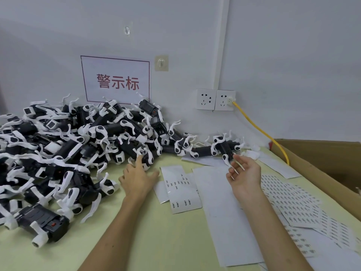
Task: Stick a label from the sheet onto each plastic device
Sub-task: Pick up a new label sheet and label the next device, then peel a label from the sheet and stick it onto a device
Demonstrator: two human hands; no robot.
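Reaching left hand [137, 178]: fingers are spread wide and nothing is held; the index tip is laid on a device [148, 160] at the edge of the pile [58, 149].
Right hand [245, 174]: palm is turned up, fingers loosely curled; whether anything is pinched cannot be told.
Label sheet [180, 189]: laid flat on the table [156, 241], between the hands.
Pile: heaped against the wall [293, 55], left of the sheet.

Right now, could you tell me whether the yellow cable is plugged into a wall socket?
Yes, the yellow cable ends in the wall socket nearer the room corner.
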